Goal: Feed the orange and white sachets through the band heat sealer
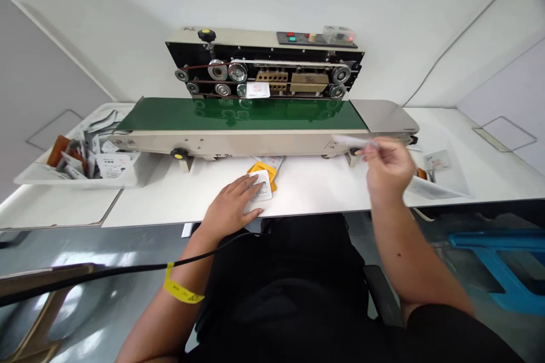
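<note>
My left hand point(232, 204) lies with fingers stretched over a white printed packet point(264, 188) on the table. Under that packet, partly covered, are an orange packet point(266, 168) and a grey-white packet point(276, 163). At the right front of the band sealing machine, my right hand point(389, 164) pinches a thin white packet point(347, 140), which is smeared by motion. Above the green conveyor belt point(255, 116), another white packet point(258, 89) hangs at the machine's rollers, its upper edge near the belts.
To the left stands a white bin point(131, 176) heaped with packets. A translucent bin point(451, 184) with a few packets sits at the right. The sealing machine's control panel point(315, 38) is at the back. A black cable point(128, 268) crosses my left forearm; a blue stool point(502, 261) stands below right.
</note>
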Action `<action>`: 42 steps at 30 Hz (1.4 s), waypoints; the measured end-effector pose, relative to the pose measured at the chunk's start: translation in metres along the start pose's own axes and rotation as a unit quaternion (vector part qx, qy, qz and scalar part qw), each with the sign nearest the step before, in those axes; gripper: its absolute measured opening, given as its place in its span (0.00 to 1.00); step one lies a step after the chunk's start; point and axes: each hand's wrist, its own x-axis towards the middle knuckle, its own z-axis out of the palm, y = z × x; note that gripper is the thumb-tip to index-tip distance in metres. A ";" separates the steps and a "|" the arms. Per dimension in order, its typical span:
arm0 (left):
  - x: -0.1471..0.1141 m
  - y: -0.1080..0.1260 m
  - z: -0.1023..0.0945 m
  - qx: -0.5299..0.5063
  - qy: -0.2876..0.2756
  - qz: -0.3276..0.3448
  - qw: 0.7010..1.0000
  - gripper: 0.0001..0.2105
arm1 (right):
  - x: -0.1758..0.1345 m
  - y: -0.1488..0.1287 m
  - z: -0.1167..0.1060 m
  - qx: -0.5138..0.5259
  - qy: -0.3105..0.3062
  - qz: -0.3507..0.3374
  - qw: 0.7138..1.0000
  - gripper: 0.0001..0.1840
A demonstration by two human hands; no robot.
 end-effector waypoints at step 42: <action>0.001 -0.018 0.011 -0.188 0.117 -0.084 0.972 0.25 | -0.117 -0.010 0.095 -0.184 -0.622 -0.139 0.748 0.39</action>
